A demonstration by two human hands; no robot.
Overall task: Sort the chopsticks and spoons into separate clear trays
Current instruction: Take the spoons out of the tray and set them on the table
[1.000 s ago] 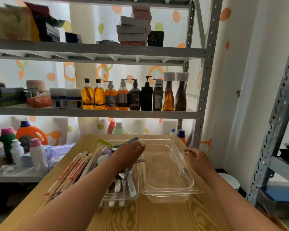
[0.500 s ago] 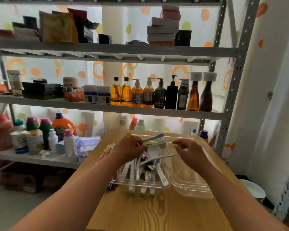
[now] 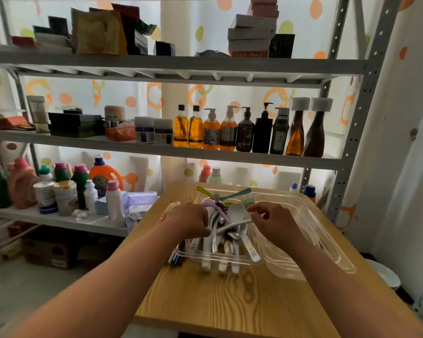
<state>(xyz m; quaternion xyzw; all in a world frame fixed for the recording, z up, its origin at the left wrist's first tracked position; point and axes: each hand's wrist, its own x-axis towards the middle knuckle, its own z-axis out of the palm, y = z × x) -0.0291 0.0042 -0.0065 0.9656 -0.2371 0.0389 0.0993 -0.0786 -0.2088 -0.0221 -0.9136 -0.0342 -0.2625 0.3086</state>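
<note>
Head-height view down onto a wooden table (image 3: 230,301), two bare forearms reaching in. At the middle, a clear tray (image 3: 217,261) heaped with spoons (image 3: 220,211): white, grey, lilac, green and teal, tangled every way, several sticking out over the near rim. Touching the heaped tray's right side, a second clear tray (image 3: 303,240) with nothing visible inside.

Left hand (image 3: 191,220) knuckles-up in the heaped tray's left half, fingers curled down into the pile; impossible to tell what, if anything, held. Right hand (image 3: 276,223) at the heaped tray's right edge, thumb and fingertips seemingly pinched on the end of a grey spoon (image 3: 232,226), just beside a white spoon (image 3: 236,212) lying bowl-up on top.

Probably light, stiff and smooth, mostly plastic by the look, a few perhaps metal. Likely to slide and clatter when pulled from the tangle. Best taken by the handle end and drawn out lengthwise. Thin trays too, probably easy to nudge.

Chopsticks mostly out of sight: only dark tips (image 3: 175,260) at the heaped tray's near left corner, below the left forearm, too blurred to be sure. Behind the heaped tray, shelves (image 3: 171,152) of bottles and boxes.
</note>
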